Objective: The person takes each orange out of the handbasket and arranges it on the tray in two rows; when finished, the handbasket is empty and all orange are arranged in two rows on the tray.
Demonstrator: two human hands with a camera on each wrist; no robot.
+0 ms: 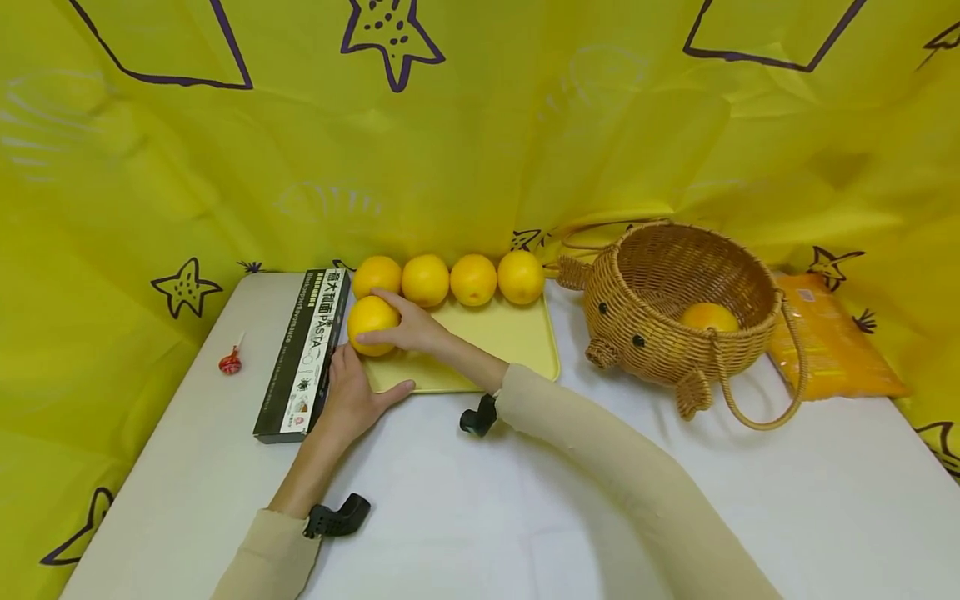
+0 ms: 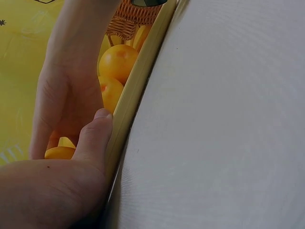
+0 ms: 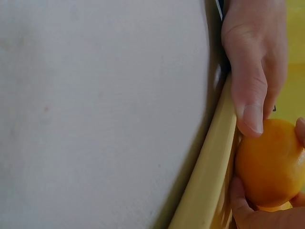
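Observation:
My right hand (image 1: 414,327) grips an orange (image 1: 371,320) at the left front of a yellow tray (image 1: 491,342). The thumb and fingers lie on opposite sides of the fruit, as the right wrist view also shows. My left hand (image 1: 354,398) rests at the tray's front left corner, beside a black and white pasta box (image 1: 303,358). Its thumb is stretched out along the front rim, and its other fingers reach up between box and tray, partly hidden. Behind the held orange, several oranges (image 1: 472,280) stand in a row along the tray's back edge.
To the right stands a wicker pig-faced basket (image 1: 660,354) with an orange (image 1: 709,317) inside and rope handles. An orange packet (image 1: 847,350) lies behind its right side. A red lollipop (image 1: 231,362) lies far left. Yellow printed cloth hangs behind the white table (image 1: 480,517).

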